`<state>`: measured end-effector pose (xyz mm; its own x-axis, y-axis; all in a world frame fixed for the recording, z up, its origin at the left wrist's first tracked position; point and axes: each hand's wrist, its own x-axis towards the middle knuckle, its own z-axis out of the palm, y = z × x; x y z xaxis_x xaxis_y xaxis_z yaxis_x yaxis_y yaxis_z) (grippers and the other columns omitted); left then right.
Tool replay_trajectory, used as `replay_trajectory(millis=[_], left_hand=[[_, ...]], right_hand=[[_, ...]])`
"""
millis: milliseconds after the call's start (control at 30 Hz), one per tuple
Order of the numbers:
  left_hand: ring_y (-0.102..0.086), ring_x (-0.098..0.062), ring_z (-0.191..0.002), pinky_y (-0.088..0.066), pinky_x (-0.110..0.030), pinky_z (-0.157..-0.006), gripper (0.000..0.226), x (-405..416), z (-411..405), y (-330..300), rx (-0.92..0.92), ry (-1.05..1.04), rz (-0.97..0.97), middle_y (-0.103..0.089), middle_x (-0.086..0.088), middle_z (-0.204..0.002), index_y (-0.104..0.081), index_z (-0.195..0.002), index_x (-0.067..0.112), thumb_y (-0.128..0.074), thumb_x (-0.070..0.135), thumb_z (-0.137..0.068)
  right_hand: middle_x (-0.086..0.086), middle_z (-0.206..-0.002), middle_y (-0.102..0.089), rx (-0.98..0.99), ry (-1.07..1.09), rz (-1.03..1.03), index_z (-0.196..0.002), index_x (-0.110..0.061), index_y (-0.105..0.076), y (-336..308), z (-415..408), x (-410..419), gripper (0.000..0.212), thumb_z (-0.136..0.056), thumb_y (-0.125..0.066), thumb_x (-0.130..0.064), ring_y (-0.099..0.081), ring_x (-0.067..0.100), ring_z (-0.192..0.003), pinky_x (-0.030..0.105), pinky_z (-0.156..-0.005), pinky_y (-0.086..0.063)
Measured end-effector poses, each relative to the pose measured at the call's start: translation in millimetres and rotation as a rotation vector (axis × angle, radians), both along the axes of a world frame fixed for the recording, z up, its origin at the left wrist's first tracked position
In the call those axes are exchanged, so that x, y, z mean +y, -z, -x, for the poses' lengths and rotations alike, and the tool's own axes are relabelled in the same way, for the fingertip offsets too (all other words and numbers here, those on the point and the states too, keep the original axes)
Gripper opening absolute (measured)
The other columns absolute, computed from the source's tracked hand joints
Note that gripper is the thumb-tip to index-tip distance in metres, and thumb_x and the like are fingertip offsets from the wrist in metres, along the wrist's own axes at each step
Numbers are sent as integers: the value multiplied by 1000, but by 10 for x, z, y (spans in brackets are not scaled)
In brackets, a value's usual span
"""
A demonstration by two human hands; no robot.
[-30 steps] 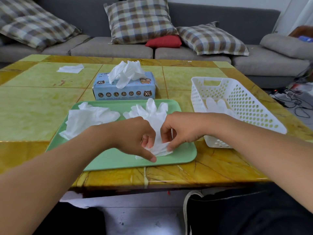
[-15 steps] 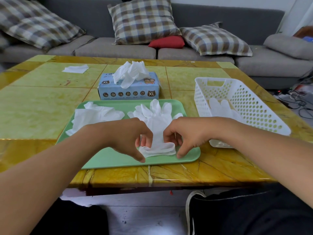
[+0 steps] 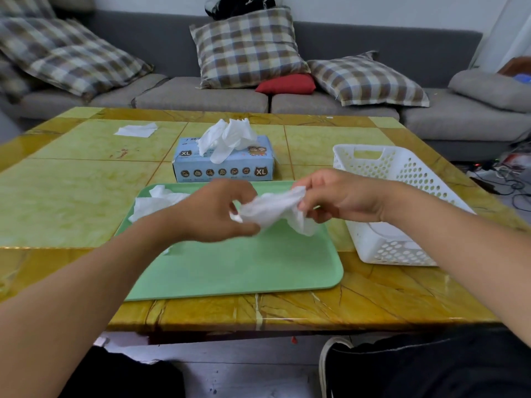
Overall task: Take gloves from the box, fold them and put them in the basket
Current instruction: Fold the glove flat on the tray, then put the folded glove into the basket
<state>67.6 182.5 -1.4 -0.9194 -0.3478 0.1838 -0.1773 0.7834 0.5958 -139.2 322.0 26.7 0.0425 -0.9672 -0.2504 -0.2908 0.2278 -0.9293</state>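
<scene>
Lifted off tray (image 3: 235,271) — glove (image 3: 273,209) between both hands.

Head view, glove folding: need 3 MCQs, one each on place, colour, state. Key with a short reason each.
1. Where is the white basket relative to the tray?
A. On the tray
B. To the right of it, on the table
C. Behind the glove box

2. What colour is the tray?
A. Light green
B. Red
C. Blue

3. What is the state of the glove being worked on?
A. Lying flat on the tray
B. Already in the basket
C. Held up between both hands

Key:
1. B, the basket stands on the table past the tray's right edge.
2. A, its bare surface is light green.
3. C, the left hand and right hand each pinch an end above the tray.
</scene>
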Motion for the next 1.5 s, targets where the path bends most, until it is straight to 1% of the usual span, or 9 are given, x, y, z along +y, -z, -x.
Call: replay_trajectory(millis=[100, 233, 367, 467, 633, 933, 1067, 1167, 1500], left_hand=[[-67, -23, -91, -51, -28, -85, 21, 18, 31, -290, 251, -10, -521, -72, -9, -98, -66, -91, -1, -72, 17, -82], [-47, -29, -80, -37, -35, -65, 31, 193, 225, -560, 501, -161, -818, -57, -16, -92, -60, -100, 0, -66, 20, -78], [-59, -23, -74, -45, -36, -68, 10, 385, 348, -702, 595, -310, -820, -66, -6, -83, -64, -91, 11, -61, 20, -93], [-59, -22, -72, -47, -37, -68, 19, 458, 385, -776, 604, -402, -812, -66, -3, -78, -59, -78, 21, -61, 27, -96], [-62, -23, -76, -51, -40, -72, 10, 637, 457, -905, 602, -433, -806, -68, -7, -84, -58, -86, 21, -60, 21, -96], [-75, -22, -97, -59, -35, -83, 33, 1040, 951, -1589, 344, -158, -1051, -76, -8, -109, -70, -118, 7, -71, 26, -91], [-75, -18, -88, -61, -30, -74, 31, 1162, 1310, -1857, 247, -112, -1196, -77, -8, -104, -71, -115, 5, -71, 25, -91], [-75, -19, -92, -59, -32, -88, 32, 1217, 1552, -1910, 215, -122, -1242, -77, -8, -103, -71, -112, 4, -73, 27, -90], [-72, -17, -94, -57, -31, -87, 19, 833, 2329, -1510, 190, -198, -1060, -76, -5, -101, -69, -109, 10, -68, 23, -96]], right_hand=[[5, -76, -58, -374, 110, 67, -79, -9, -59, -183, 45, 1, 22, -60, -67, -15, -52, 16, -68, 27, -67, -41], [2, -86, -68, -636, 148, 174, -99, -8, -68, -425, -70, 24, 36, -68, -54, -21, -56, 20, -84, 34, -82, -38], [12, -116, -66, -689, 217, 190, -126, -6, -64, -542, -178, 115, 54, -88, -48, -39, -60, 30, -109, 39, -92, -46], [11, -132, -65, -585, 209, 253, -138, -8, -59, -576, -274, 240, 60, -91, -56, -45, -60, 31, -126, 42, -103, -50], [20, -119, -71, -414, 540, 423, -122, 2, -67, -637, -310, 310, 32, -91, -69, -8, -69, 35, -111, 46, -96, -55], [22, -125, -68, -329, 563, 467, -130, 2, -63, -1384, 234, 861, 35, -95, -61, -3, -66, 35, -117, 46, -102, -53], [21, -124, -69, -234, 599, 454, -129, 4, -64, -1674, 528, 1093, 36, -93, -62, -2, -68, 34, -115, 47, -101, -54], [20, -122, -71, -217, 649, 443, -127, 2, -66, -1688, 747, 1168, 36, -91, -65, -3, -69, 34, -113, 49, -100, -54], [21, -121, -70, -266, 736, 372, -128, 4, -64, -1145, 1592, 663, 41, -89, -70, -6, -68, 36, -112, 46, -99, -55]])
